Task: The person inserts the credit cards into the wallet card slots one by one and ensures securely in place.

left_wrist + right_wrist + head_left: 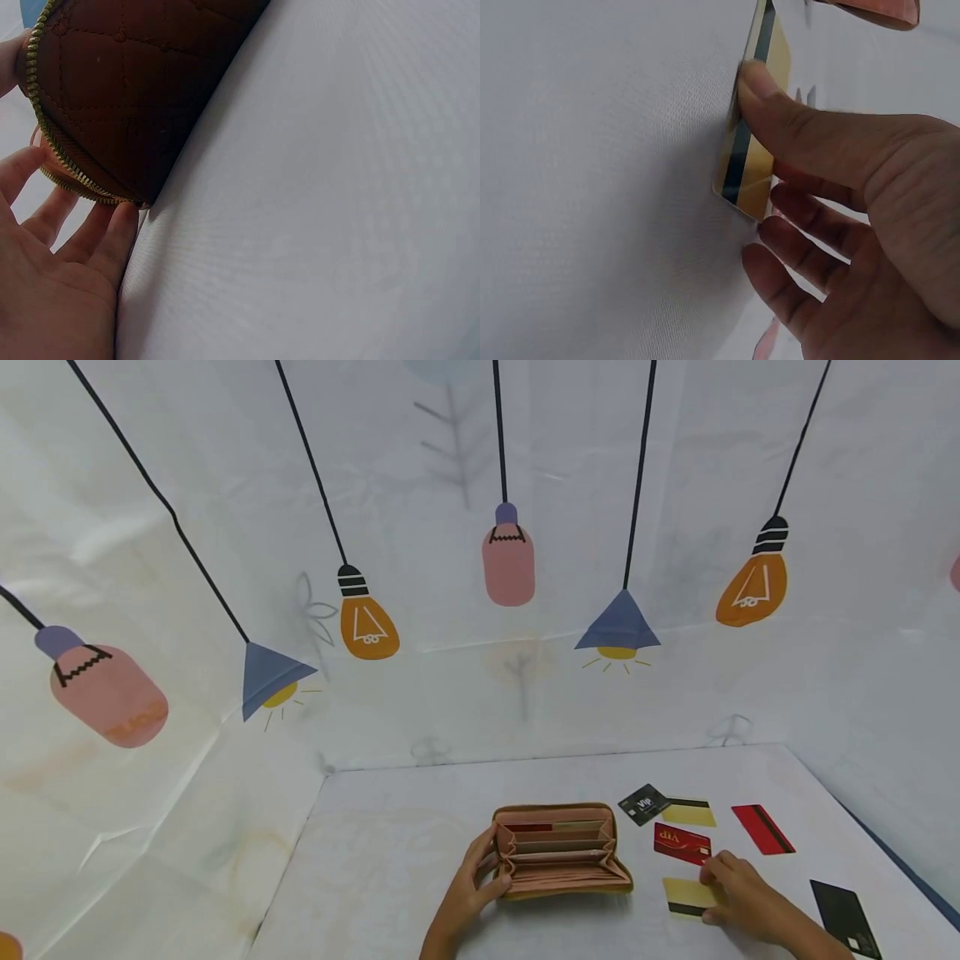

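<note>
An unzipped pink-lined wallet [566, 885] stands on the white table, its slots spread toward me. My left hand [467, 889] grips its left end, thumb at the front. The left wrist view shows the wallet's brown quilted outside [142, 67] and gold zipper teeth, with the fingers along the edge. To the right, my right hand [750, 897] pinches a gold card [684, 893] with a dark stripe. In the right wrist view the thumb presses on the card's near long edge and the fingers are at its other side. Inside the wallet, the edge of a red card [531, 827] shows in a slot.
Beyond the right hand lie a red VIP card [678, 841], a black VIP card [642, 804] overlapping another gold card [693, 815], and a red striped card [762, 829]. A black card [843, 910] is beside the right forearm. A lamp-printed sheet [450, 710] encloses the table [360, 852].
</note>
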Motion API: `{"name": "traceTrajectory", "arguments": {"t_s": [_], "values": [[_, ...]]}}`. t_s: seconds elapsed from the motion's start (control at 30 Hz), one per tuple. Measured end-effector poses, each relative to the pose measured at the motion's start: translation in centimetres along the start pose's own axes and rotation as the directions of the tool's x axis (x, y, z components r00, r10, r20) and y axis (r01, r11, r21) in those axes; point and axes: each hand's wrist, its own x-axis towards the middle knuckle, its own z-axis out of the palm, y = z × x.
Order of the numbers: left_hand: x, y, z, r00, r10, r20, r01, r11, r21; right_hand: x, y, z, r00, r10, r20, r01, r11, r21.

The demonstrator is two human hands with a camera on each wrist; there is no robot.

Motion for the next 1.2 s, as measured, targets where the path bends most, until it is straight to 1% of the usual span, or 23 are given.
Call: {"name": "traceTrajectory", "arguments": {"t_s": [0.1,0.23,0.33,0.4,0.53,0.67,0.8,0.87,0.97,1.1,1.17,1.2], "values": [[0.1,0.1,-0.1,1.0,-0.001,0.001,0.001,1.0,-0.001,0.5,0.0,-0.1,0.998,0.05,0.049,-0.052,0.998,0.036],[0.2,0.2,-0.2,1.0,0.007,0.001,-0.007,1.0,0.0,1.0,-0.1,-0.2,0.988,0.119,0.101,-0.129,0.987,0.095],[0.4,0.2,-0.2,1.0,0.018,-0.005,-0.018,1.0,0.001,1.2,-0.3,-0.3,0.984,0.134,0.113,-0.149,0.98,0.133],[0.5,0.2,-0.3,1.0,0.026,-0.006,-0.026,1.0,0.001,1.2,-0.5,-0.4,0.987,0.12,0.109,-0.135,0.981,0.142],[0.6,0.3,-0.3,1.0,0.024,-0.007,-0.024,1.0,0.001,0.9,-0.7,-0.4,0.992,0.085,0.092,-0.096,0.988,0.12],[0.6,0.3,-0.3,1.0,0.02,-0.01,-0.02,1.0,0.01,0.5,-1.0,-0.2,0.993,0.093,0.075,-0.1,0.99,0.097],[0.5,0.1,-0.3,0.999,0.036,-0.005,-0.036,0.999,0.025,0.1,-1.0,-0.2,0.993,0.095,0.063,-0.101,0.991,0.093],[0.4,0.0,-0.2,0.999,0.041,0.001,-0.041,0.999,0.025,-0.1,-0.7,-0.3,0.995,0.083,0.063,-0.089,0.989,0.114],[0.3,-0.1,-0.1,0.999,0.034,0.005,-0.035,0.999,0.024,-0.4,-0.3,-0.6,0.995,0.06,0.082,-0.074,0.98,0.186],[0.1,-0.2,-0.1,1.0,0.022,0.001,-0.022,0.999,0.025,-0.9,0.4,-1.2,0.994,-0.02,0.111,-0.011,0.963,0.27],[0.1,-0.1,-0.1,1.0,0.03,0.001,-0.03,0.999,0.031,-1.1,0.6,-1.5,0.992,-0.061,0.112,0.026,0.956,0.292],[0.1,-0.1,-0.1,1.0,0.024,-0.001,-0.024,0.999,0.03,-1.2,0.6,-1.6,0.991,-0.075,0.111,0.039,0.953,0.299]]}}
